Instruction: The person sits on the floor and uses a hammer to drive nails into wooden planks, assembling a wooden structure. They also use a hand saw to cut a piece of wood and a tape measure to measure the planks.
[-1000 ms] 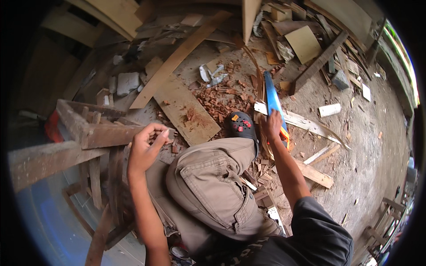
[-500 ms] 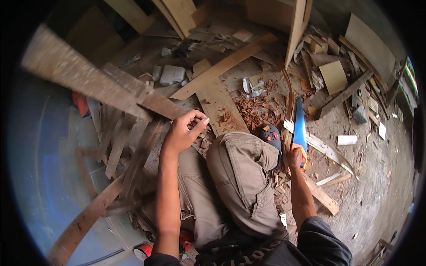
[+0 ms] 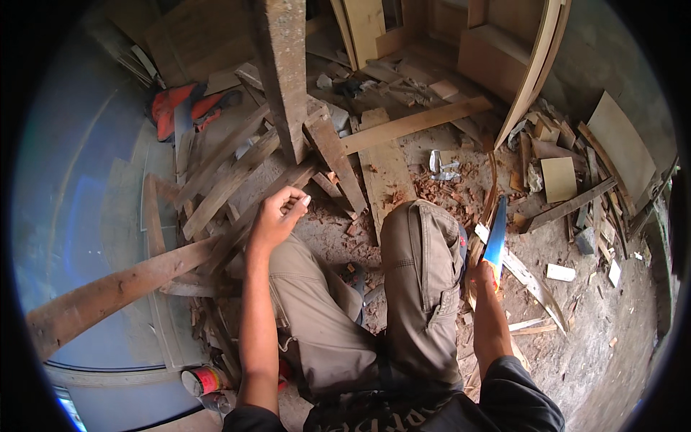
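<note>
My right hand (image 3: 483, 276) is wrapped round the orange handle of a hand saw (image 3: 497, 234). Its long blue blade points away from me over the scrap wood. My left hand (image 3: 277, 219) hovers above my left knee, fingers curled in toward the thumb, with nothing visible in them. Close to it, a long wooden beam (image 3: 108, 299) runs from the lower left toward the middle. A short dark board (image 3: 337, 165) leans just beyond, beside a thick upright timber (image 3: 286, 79). The tip of the saw lies near a thin bent strip of wood (image 3: 492, 183).
Reddish wood chips (image 3: 461, 183) litter the floor between planks. Offcuts and panels (image 3: 558, 178) are heaped at the right, and a wooden cabinet (image 3: 497, 61) stands at the back. A red-labelled can (image 3: 200, 381) lies at lower left, with an orange and black cloth item (image 3: 173, 108) farther off.
My view has swung left. The thick timber now appears upright rather than slanting in from the left. My knees have spread apart, and the left hand is farther from the short dark board.
</note>
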Demonstrator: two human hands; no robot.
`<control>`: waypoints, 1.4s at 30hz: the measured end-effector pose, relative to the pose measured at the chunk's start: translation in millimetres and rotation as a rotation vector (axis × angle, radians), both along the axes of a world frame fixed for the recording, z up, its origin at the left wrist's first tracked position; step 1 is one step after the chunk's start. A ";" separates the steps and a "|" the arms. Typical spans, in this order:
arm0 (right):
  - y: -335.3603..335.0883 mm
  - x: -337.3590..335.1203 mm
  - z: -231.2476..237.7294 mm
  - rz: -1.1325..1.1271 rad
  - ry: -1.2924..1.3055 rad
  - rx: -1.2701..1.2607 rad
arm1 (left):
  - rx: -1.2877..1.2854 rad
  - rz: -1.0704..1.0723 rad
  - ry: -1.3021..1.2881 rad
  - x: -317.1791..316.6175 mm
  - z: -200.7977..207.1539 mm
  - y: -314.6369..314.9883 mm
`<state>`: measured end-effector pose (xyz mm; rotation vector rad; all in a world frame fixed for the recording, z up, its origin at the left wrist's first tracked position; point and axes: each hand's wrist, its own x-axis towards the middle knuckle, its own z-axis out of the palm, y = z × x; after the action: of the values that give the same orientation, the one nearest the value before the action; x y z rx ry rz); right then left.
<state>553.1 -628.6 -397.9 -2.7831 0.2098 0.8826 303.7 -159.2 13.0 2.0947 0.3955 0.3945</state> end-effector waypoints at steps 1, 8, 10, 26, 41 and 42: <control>-13.7 14.9 -9.4 0.048 0.126 0.002 | 0.011 0.000 0.009 0.0 -2.7 1.3; 37.8 -20.9 37.4 -0.050 -0.134 0.023 | 0.188 0.008 0.008 -28.6 -3.3 13.4; 63.1 -51.5 73.1 -0.173 -0.091 -0.001 | 0.192 0.034 0.021 -46.7 -2.2 18.0; 147.1 20.9 97.8 0.103 -0.718 0.600 | 0.171 0.136 -0.287 -52.4 5.5 -2.0; 301.7 -228.3 503.2 1.202 0.291 1.686 | 0.096 1.292 -0.648 -327.6 -62.9 -183.3; 311.3 -248.3 500.5 1.224 0.367 1.675 | 0.149 1.342 -0.614 -347.5 -70.7 -189.8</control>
<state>304.8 -317.3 102.7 -0.9125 -1.5018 0.9369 -43.8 -349.0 -57.8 1.4214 1.3700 1.7966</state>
